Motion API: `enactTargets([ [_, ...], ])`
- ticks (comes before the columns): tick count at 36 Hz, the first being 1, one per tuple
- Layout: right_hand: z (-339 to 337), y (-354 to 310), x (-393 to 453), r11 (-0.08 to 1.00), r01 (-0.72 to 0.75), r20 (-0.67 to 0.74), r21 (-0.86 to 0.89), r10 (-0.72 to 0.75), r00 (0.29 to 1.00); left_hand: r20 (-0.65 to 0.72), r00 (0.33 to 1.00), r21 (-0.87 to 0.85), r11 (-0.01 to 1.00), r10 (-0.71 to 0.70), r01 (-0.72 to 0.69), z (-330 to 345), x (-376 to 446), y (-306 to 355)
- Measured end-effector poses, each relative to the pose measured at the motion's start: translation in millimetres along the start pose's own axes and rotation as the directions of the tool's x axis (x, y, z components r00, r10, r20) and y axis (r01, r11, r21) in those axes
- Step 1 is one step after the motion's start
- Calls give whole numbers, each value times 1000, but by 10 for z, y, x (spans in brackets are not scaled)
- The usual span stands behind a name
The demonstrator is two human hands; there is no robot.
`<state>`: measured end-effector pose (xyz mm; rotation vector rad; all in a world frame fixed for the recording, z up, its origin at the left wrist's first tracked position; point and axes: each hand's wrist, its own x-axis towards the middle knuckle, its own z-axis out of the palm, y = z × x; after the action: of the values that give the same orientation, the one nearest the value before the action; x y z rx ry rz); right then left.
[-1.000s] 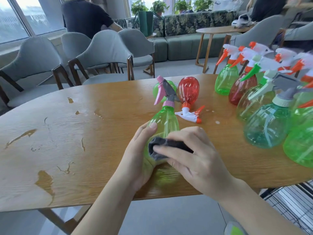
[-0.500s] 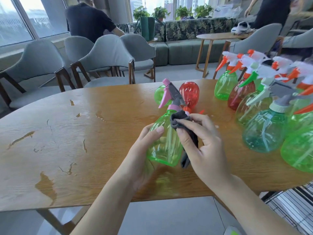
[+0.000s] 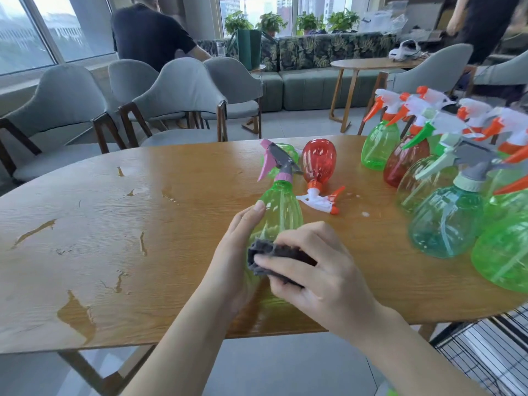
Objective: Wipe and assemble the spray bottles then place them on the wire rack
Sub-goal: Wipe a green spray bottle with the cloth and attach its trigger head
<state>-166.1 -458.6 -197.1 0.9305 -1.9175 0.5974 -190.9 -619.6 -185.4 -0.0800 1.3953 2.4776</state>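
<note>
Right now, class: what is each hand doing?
Left hand: holding the green bottle.
Right hand: holding the cloth against the bottle.

Wooden table [image 3: 143, 224] bears a lying red bottle [image 3: 318, 161], upright spray bottles [image 3: 445, 221].

Green bottle [image 3: 281, 212] base hidden by hands, wire rack [image 3: 491, 355] cut off btm-right, right-edge bottles [image 3: 511, 132] blurred

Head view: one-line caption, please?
Left hand holds green spray bottle; right hand wipes it with grey cloth.
</note>
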Motion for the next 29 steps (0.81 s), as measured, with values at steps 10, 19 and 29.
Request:
enactTargets([
  [10,-145,280,98,912,-388,-118,130,403,908,186,982,42,998,27,-36,74,-5,-24],
  [19,-128,173,100,886,-412,-87,211,437,895,205,977,168,982,51,-86,-49,19,-16],
  [29,-161,159,71,873,-443,-69,206,464,883,169,985,70,997,-25,13,32,-2,-116],
])
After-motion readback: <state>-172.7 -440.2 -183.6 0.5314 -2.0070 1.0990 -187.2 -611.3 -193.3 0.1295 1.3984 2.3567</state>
